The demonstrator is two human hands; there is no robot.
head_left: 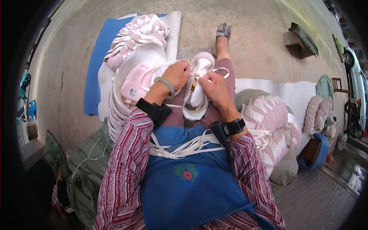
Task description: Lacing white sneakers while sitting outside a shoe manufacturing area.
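A white and pale pink shoe upper (pixel 197 97) stands across my thighs, its toe pointing away from me. Over its opening, my left hand (pixel 177 78) is closed in a pinch on a white shoelace (pixel 168 64), which loops out to the left. My right hand (pixel 215 89) closes on the lace at the tongue's right side, and a lace loop sticks out beyond its fingers. Both fingertips partly hide the eyelets. A bundle of white laces (pixel 180 152) lies over my blue apron (pixel 191 191). Beside my left wrist rests a flat pink shoe part (pixel 135 83) with a small label.
Stacked pink and white uppers (pixel 140 36) lie on a blue and white sheet (pixel 96 73) at the far left. More bundled uppers (pixel 268 119) rest on a sack at my right. A green sack (pixel 90 172) sits at lower left, a small stool (pixel 301 44) at far right.
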